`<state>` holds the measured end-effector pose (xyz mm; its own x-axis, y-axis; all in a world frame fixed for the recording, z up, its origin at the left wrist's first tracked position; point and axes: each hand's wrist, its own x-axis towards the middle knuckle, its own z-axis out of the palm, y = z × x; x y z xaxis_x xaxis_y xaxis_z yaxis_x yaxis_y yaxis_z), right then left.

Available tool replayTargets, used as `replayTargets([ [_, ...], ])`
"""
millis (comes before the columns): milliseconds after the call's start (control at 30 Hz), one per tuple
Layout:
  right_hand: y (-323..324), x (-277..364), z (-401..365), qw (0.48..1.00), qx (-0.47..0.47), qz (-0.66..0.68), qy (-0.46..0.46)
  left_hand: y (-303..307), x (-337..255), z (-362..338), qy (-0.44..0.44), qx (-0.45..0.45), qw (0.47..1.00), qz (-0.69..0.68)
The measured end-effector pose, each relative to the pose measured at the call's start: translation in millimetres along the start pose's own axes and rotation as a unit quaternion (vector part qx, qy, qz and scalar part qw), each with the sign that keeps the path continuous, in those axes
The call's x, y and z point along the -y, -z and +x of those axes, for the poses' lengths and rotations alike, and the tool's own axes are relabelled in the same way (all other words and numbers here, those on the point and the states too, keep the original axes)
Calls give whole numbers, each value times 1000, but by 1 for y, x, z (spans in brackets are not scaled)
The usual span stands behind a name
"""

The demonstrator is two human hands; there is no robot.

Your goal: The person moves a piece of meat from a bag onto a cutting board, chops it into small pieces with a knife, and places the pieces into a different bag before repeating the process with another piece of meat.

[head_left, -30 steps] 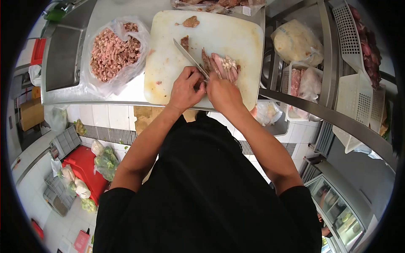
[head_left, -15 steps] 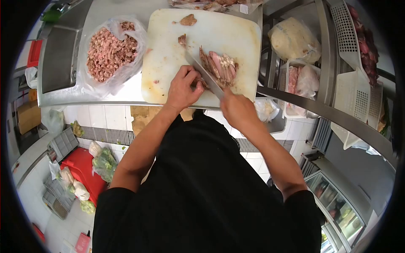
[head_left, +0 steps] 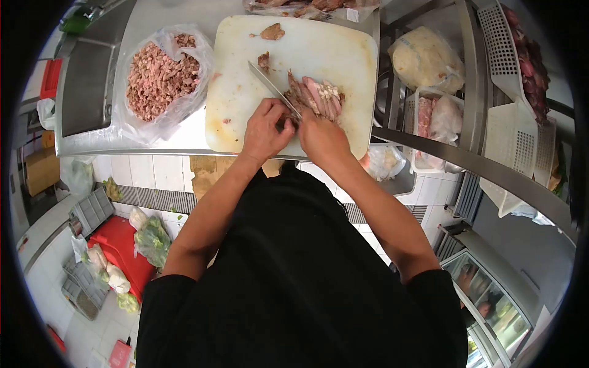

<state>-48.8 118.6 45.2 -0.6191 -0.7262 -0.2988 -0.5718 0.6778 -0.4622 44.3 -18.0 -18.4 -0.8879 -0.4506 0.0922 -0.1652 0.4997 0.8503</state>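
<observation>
On the white cutting board, my right hand is wrapped round the handle of a kitchen knife, its blade slanting up and left. My left hand presses down with curled fingers on a piece of cooked meat just left of the blade; most of that piece is hidden under the fingers. Sliced meat lies fanned out on the blade's right side. Two smaller meat pieces sit farther up: a brown scrap near the far edge and a chunk by the knife tip.
Left of the board stands a clear plastic bag full of diced meat. A metal sink is beyond it. On the right are a bagged pale mass, a white basket of meat and a metal rail. Bagged meat lies behind.
My right hand has drawn the knife left, and the blade tip now reaches farther up and left. My left hand stays nearly in place on the meat.
</observation>
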Motion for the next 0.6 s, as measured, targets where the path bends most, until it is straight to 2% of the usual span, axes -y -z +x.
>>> replayTargets([
  [33,0,1,10,1000,-4,0,2,-1,0,-1,-3,-2,1000,2],
  [100,-2,3,26,996,-44,10,81,0,0,-1,-38,-18,999,10],
  [133,-6,0,27,995,-47,10,84,3,-1,-2,-41,-21,999,12],
  [200,-10,-11,25,971,-191,-21,142,7,-2,-3,-41,-9,999,-21],
  [233,5,-9,17,971,-189,-22,143,10,-4,-3,-39,-10,999,-22],
  [300,55,4,-17,1000,20,11,-8,14,-8,-6,-70,-36,997,-6],
  [433,80,0,-67,996,77,-23,-33,11,-1,-5,-48,6,999,1],
  [467,81,-1,-73,994,99,-31,-34,11,-1,-3,-70,7,997,7],
  [500,77,-4,-77,993,100,-30,-49,10,-2,-2,-92,8,996,13],
  [600,64,-6,-65,993,103,-21,-52,7,-6,-3,-70,10,997,23],
])
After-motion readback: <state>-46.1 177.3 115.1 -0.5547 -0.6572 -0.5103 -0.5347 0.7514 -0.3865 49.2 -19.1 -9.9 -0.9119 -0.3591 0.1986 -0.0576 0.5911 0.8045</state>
